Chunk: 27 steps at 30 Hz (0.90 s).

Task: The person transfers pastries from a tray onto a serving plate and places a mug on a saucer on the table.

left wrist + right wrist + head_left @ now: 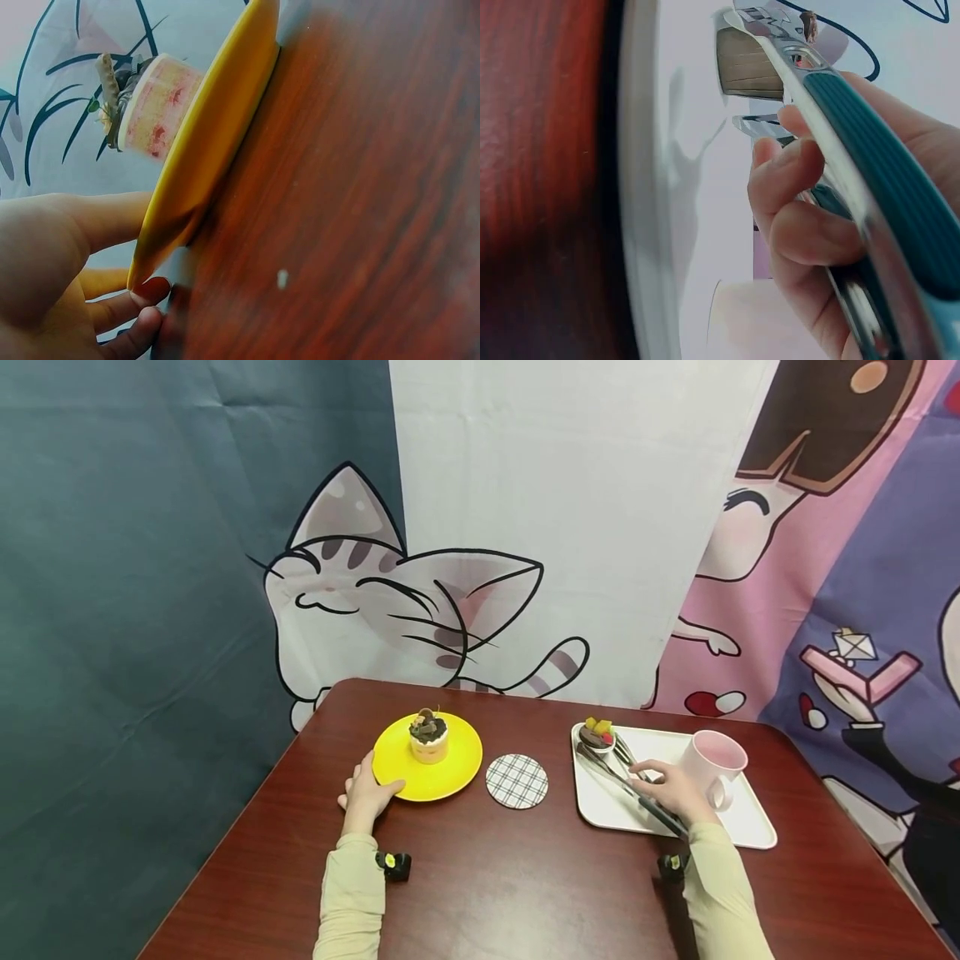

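My left hand (365,793) grips the near-left rim of a yellow plate (390,768), thumb on its upper side and fingertips under the edge in the left wrist view. A small round layered cake (429,747) with a dark crumbly topping sits on this plate. With my right hand (671,789) I hold metal tongs with dark green ribbed handles (870,157), fingers curled round them. The tongs reach across a white tray (611,810), their tips on either side of a small cup dessert (597,739) topped with chocolate and fruit pieces.
Also on the tray, right beside my right hand, stands a pink-white mug (705,764). Between plate and tray lies a round checked coaster (517,781). The brown wooden table (480,877) ends at a printed cloth backdrop (585,527).
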Tool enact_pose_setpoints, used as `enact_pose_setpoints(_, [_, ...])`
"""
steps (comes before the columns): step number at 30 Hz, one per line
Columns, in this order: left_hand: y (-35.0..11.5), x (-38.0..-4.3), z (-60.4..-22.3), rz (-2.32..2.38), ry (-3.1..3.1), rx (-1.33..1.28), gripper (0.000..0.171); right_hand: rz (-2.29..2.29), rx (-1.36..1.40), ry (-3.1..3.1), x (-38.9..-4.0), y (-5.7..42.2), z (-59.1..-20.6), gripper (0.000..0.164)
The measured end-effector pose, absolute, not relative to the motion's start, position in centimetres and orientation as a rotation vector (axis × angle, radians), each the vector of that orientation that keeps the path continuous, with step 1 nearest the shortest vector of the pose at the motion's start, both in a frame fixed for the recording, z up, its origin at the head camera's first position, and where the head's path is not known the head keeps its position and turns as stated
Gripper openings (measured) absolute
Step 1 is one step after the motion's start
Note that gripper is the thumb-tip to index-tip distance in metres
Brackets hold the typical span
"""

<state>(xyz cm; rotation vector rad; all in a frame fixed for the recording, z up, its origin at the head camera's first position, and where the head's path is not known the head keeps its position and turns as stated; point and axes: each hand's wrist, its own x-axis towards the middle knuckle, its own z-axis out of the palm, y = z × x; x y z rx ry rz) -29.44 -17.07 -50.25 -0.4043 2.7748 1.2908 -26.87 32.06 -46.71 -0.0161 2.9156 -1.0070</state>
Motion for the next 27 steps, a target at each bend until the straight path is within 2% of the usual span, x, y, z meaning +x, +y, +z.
enact_pose_setpoints(13, [-17.2, -29.4, -50.4, 1.297, 2.759, -0.408, 0.086, -1.183, 0.004, 2.831, -28.1, 30.9, -46.2, 0.037])
enact_pose_setpoints(23, [-17.2, -29.5, -50.4, 1.285, 2.761, -0.409, 0.086, -1.087, 0.006, 2.891, -29.1, 30.4, -46.6, 0.035])
enact_pose_setpoints(27, [-17.2, -29.6, -50.4, 1.283, 2.767, -0.399, 0.086, -1.044, 0.04, 2.922, -29.1, 30.2, -46.9, 0.04])
